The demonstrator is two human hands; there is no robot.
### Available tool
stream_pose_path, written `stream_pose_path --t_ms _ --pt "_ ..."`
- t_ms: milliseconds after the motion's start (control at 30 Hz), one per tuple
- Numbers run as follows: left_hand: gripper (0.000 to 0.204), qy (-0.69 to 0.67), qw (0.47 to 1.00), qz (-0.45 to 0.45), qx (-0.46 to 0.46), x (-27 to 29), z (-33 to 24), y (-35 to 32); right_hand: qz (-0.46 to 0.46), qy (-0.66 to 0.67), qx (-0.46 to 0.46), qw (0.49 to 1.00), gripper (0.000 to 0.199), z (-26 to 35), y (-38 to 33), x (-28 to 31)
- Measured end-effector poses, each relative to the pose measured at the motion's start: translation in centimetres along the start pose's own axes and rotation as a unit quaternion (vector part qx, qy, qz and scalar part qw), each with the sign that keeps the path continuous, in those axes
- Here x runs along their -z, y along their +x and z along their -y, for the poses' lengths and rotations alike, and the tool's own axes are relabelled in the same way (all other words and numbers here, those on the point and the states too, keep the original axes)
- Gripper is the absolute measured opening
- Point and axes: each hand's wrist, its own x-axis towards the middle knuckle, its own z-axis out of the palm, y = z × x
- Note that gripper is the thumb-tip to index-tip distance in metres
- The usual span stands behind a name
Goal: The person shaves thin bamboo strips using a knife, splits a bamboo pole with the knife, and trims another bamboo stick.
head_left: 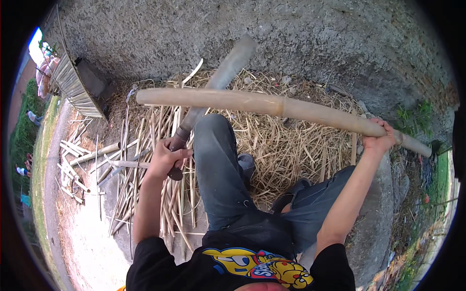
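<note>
My left hand (164, 159) is closed around the dark handle of a machete (236, 59), whose broad grey blade slants up and away to the right. The blade crosses beneath a long bamboo pole (233, 100) near the pole's left end; whether they touch I cannot tell. Toward the pole's other end, my right hand (378, 137) grips it from the near side. The pole stretches across in front of my bent knees, with a raised joint ring right of its middle.
Split bamboo strips (167, 208) lie heaped at the left, beside short bamboo lengths (99, 153). Straw-like shavings (276, 150) cover the ground between my legs. A rough earthen wall (310, 43) rises ahead. A slatted bamboo panel (76, 85) leans at the far left.
</note>
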Motion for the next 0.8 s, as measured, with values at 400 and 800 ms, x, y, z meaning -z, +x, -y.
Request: stream_pose_path --t_ms 400,800 --pt "0.026 -0.306 0.933 -0.172 -0.075 -5.9 -0.2 2.1 -0.008 0.043 -0.021 0.999 0.008 -6.2 -7.3 -2.4" --pt "0.019 -0.341 0.916 -0.196 -0.075 -4.3 -0.4 -0.4 0.031 -0.020 -0.113 0.993 0.012 0.5 -3.7 -3.0"
